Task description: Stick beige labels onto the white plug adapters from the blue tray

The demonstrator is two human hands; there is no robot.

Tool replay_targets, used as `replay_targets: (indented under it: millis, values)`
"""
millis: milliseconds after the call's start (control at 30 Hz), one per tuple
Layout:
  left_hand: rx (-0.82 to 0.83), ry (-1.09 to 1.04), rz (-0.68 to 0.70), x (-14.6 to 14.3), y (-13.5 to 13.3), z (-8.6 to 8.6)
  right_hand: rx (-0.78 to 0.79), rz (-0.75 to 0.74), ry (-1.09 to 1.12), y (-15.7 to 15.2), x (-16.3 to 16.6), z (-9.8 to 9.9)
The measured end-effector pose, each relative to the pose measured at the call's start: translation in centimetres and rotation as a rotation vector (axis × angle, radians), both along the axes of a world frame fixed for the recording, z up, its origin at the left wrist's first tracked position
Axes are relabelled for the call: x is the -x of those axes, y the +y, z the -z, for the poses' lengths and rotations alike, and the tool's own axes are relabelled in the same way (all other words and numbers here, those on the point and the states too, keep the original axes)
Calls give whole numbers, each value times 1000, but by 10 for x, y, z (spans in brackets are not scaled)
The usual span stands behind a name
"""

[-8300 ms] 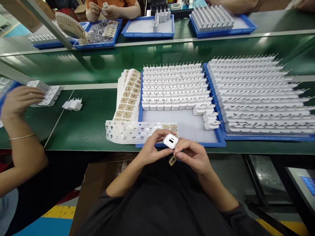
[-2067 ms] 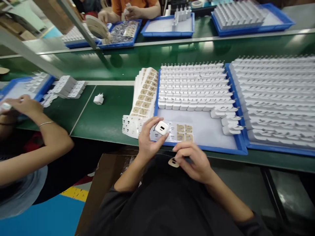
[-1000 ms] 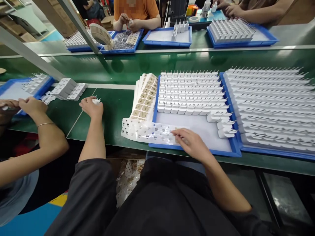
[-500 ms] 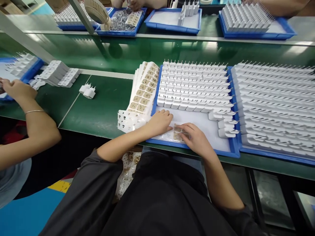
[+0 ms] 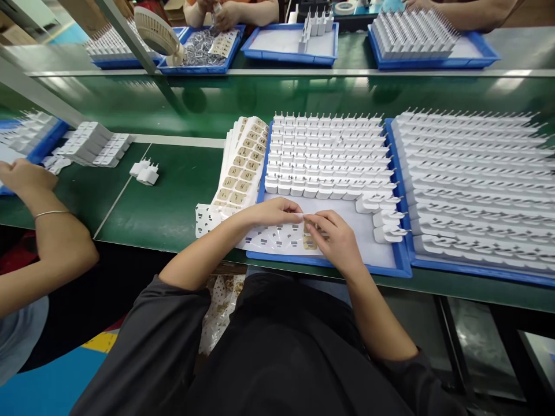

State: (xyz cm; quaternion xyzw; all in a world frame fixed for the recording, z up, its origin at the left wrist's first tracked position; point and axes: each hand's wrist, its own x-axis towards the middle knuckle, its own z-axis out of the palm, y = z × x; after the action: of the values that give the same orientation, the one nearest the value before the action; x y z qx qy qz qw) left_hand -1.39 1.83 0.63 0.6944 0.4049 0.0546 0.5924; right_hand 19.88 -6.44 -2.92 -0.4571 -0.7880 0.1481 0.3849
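A see-through sticker sheet (image 5: pixel 274 238) with small dark marks lies across the front of a blue tray (image 5: pixel 290 258). A few tan stickers (image 5: pixel 309 241) are on its right end. My left hand (image 5: pixel 276 212) pinches the sheet's upper edge, thumb and fingers together. Close beside it, my right hand (image 5: pixel 337 238) has its fingertips closed on the same sheet by the tan stickers. Behind both hands, rows of white plug adapters (image 5: pixel 325 156) stand in the tray with pins up. Several more adapters (image 5: pixel 381 216) sit at the tray's right side.
A stack of tan sticker sheets (image 5: pixel 240 167) leans along the tray's left side. To the right, a second tray of adapters (image 5: pixel 477 196) adjoins. Loose adapters (image 5: pixel 145 171) lie on the green bench (image 5: pixel 182 190). A co-worker's arm (image 5: pixel 56 231) is at left; other trays (image 5: pixel 290 55) stand beyond.
The sheet now lies flatter and shows more of its marked surface. My left hand has turned toward the right hand, and their fingertips now meet at the sheet's edge. The view has shifted slightly.
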Motion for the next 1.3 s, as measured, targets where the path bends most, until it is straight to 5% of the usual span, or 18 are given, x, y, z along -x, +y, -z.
replay_targets:
  millis: [233, 367, 467, 600, 800, 933, 1100, 1300]
  values:
    - [26, -4, 50, -2, 0, -3, -165, -16, -39, 2, -1, -2]
    - [-66, 80, 65, -2, 2, -1, -135, -37, 78, -4, -9, -5]
    - [-230, 247, 54, -3, 1, 4, -74, 5, 240, -15, -22, -8]
    - [-658, 483, 83, -15, -10, 2, 35, 43, 354, -35, -38, -11]
    - [-1173, 191, 421, -94, -21, -20, 124, -100, 409, -65, -45, -20]
    - [-1387, -53, 714, -163, -21, -15, 97, -129, 374, -80, -51, -31]
    - [-1392, -78, 790, -190, -17, 10, 128, -58, 388, -91, -65, -33]
    - [-1092, 8, 416, -146, -26, 10, 168, -44, 437, -88, -68, -23]
